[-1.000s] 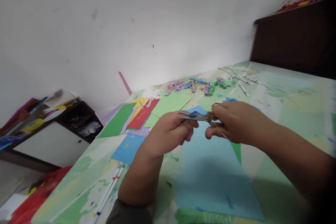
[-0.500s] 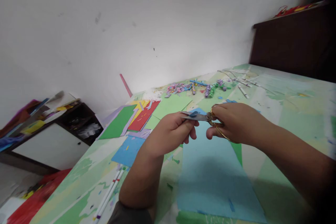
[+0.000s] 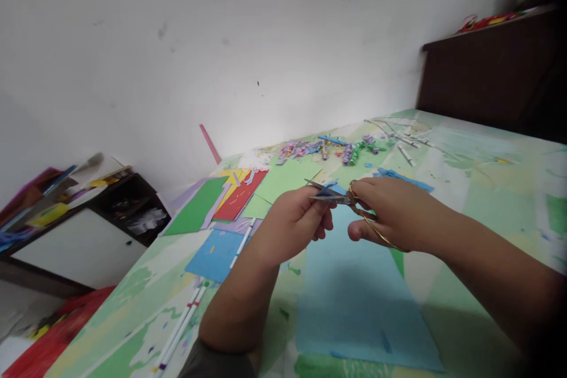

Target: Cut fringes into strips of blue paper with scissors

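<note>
My right hand (image 3: 394, 212) has its thumb and fingers in the gold-coloured handles of a pair of scissors (image 3: 345, 201). The blades are parted and point left, toward my left hand (image 3: 292, 221). Between them lies a small strip of blue craft paper (image 3: 326, 190), pinched in the closed fingers of my left hand; its lower end is hidden there. Both hands are above a light blue sheet (image 3: 354, 307) spread on the patterned tabletop. Just beyond my right hand is a crumpled blue piece (image 3: 405, 179).
Coloured sheets, among them a green one (image 3: 197, 207), a red one (image 3: 239, 195) and a blue one (image 3: 212, 255), lie left. White sticks (image 3: 181, 325) rest near the front left. Curled paper pieces (image 3: 349, 153) and scraps (image 3: 296, 149) lie toward the wall. A low cabinet (image 3: 84, 248) stands left.
The scissor blades have spread apart around the blue strip. My right hand has shifted slightly, and the view has moved a little, showing a white stick beside my left forearm.
</note>
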Demonstrator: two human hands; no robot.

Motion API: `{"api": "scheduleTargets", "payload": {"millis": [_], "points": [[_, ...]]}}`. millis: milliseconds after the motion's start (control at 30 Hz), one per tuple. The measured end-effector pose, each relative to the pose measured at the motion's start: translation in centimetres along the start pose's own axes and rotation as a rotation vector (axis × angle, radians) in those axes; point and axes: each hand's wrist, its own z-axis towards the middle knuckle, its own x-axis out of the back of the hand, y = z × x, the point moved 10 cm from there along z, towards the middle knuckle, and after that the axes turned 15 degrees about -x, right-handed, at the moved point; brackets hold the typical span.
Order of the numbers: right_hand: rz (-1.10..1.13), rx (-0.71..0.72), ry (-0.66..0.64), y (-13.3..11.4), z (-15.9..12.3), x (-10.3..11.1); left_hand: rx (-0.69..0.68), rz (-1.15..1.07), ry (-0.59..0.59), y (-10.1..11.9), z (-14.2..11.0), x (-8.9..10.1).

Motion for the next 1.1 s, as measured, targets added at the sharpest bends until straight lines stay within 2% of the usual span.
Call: {"api": "scheduleTargets", "payload": {"millis": [100,367,567,767,900,1100], "points": [[-0.01,0.007,0.008,0.0,0.0,0.0,-0.011,-0.024,0.003,0.2,0.0,0.0],[-0.071,-0.02,0.037,0.4,0.1,-0.1,0.081,-0.021,0.041,-0.4,-0.3,0.3],[-0.089,-0.026,0.072,0.5,0.1,0.4,0.089,-0.091,-0.051,-0.5,-0.4,-0.1],[-0.114,-0.033,0.096,0.9,0.2,0.5,0.111,-0.25,-0.088,-0.9,-0.6,-0.7],[-0.096,-0.04,0.092,1.0,0.3,0.6,0.086,-0.317,-0.054,-0.9,-0.4,-0.7],[-0.013,-0.02,0.053,0.6,0.2,0.6,0.03,-0.143,0.052,-0.2,-0.1,0.6]]}}
